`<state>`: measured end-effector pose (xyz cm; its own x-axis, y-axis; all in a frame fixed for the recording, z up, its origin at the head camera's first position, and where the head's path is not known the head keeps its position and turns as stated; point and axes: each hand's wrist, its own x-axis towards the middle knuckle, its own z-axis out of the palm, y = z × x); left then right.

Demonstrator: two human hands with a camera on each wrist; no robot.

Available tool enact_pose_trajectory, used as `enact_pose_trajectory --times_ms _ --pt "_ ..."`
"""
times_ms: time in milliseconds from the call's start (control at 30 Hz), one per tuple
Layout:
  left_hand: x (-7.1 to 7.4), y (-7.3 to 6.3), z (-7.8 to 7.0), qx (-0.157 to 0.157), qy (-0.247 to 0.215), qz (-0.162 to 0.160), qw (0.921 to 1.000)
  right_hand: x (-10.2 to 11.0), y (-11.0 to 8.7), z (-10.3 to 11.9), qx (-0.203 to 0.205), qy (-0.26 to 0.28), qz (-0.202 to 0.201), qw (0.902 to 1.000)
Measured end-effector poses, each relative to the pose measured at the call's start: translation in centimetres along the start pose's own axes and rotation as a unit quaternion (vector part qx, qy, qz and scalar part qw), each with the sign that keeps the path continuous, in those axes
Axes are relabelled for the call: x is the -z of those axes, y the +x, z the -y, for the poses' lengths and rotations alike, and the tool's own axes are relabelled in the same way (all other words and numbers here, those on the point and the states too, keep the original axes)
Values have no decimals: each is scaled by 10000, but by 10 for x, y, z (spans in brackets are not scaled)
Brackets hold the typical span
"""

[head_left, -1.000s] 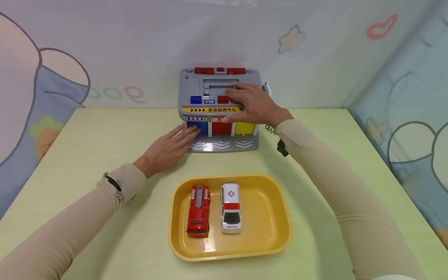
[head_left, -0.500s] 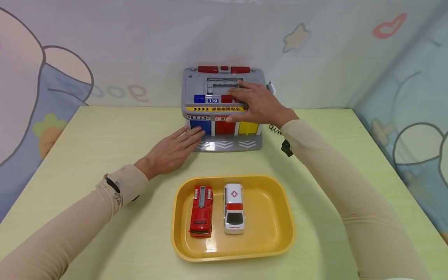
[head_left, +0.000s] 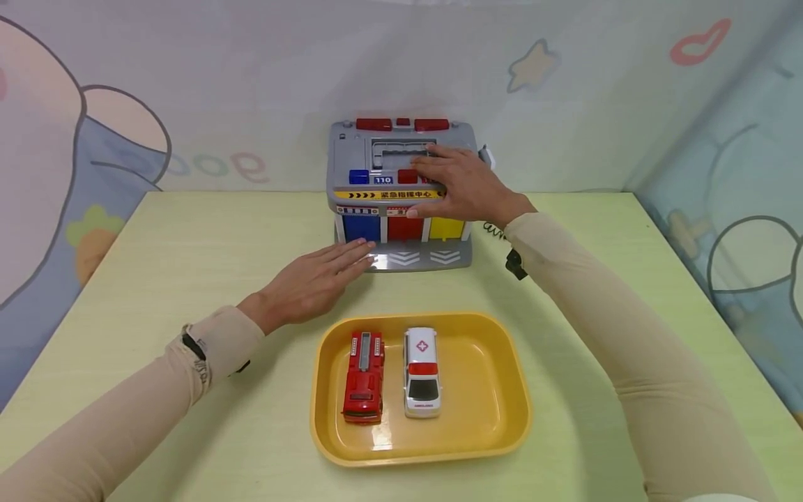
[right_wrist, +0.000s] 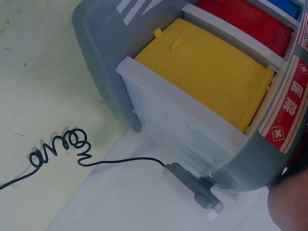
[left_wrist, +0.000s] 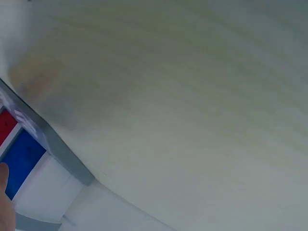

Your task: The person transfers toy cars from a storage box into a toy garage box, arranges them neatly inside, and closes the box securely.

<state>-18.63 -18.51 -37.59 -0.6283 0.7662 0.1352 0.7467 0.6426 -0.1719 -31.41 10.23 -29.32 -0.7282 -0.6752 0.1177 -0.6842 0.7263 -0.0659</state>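
A grey toy garage (head_left: 351, 150) stands against the back wall, with a blue door (head_left: 362, 228), a red door (head_left: 404, 229) and a yellow door (head_left: 445, 228), all down. My right hand (head_left: 467, 187) rests on its roof by the red button (head_left: 408, 176), thumb at the front edge. Straight-fingered, my left hand (head_left: 314, 282) is in front of the blue door, fingertips over the left end of the ramp (head_left: 452, 259). Whether they touch the ramp cannot be told. In the right wrist view the yellow door (right_wrist: 207, 72) is seen close up.
A yellow tray (head_left: 502, 439) sits nearer me, holding a red toy fire truck (head_left: 364, 380) and a white toy ambulance (head_left: 423, 376). A coiled black cord (right_wrist: 127, 160) runs from a grey piece (right_wrist: 192, 186) at the garage's right side. A patterned cloth wall (head_left: 282, 84) stands behind.
My left hand has come down and toward me, away from the blue door, which shows more fully. The right hand stays on the roof. The head view has shifted slightly.
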Motion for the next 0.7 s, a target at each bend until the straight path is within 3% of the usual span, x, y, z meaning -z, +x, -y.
enact_pose_trajectory --times_ms 233,367,567,700 --pt "12 2 -3 -319 41 -325 9990 -1 2 0 21 8 65 10000" --pt "26 8 -15 -461 -79 -413 9981 -2 2 0 59 -2 63 10000" --pt "42 21 -34 -1026 -1 -685 9924 -1 1 -5 198 -64 -42 9998" --pt "47 27 -45 -1092 -222 -607 9919 -1 0 -6 169 13 -22 9999"
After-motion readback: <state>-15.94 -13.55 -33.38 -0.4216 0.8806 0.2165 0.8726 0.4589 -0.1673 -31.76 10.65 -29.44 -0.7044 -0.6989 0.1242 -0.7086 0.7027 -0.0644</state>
